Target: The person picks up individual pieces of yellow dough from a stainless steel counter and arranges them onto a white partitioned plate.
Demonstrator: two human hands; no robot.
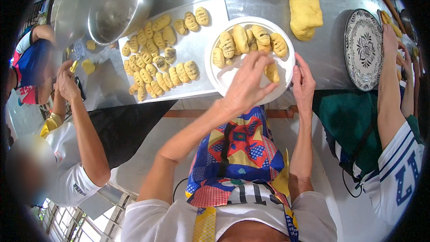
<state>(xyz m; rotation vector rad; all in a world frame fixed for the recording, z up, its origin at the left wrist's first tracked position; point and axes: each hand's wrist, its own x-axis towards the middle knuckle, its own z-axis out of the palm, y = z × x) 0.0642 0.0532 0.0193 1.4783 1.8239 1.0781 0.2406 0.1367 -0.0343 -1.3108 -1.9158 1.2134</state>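
Observation:
A round white plate [211,70] stands at the table's front edge before me, its far half filled with striped yellow dough rolls [227,44] showing dark filling. My left hand [250,79] reaches over the plate's near part, fingers and thumb spread around one yellow roll [272,73]. Whether the fingers grip that roll is not clear. At the plate's right rim, my right hand [303,82] holds the edge with thumb and fingers. Left of the plate, a white-lined tray [210,64] bears several rows of similar rolls [146,54].
Behind the tray stands a large metal bowl [114,10]. A yellow dough block [305,11] lies on the metal table [331,64], near a patterned plate [363,50] at right. Co-workers' hands work at left [69,80] and right [389,42].

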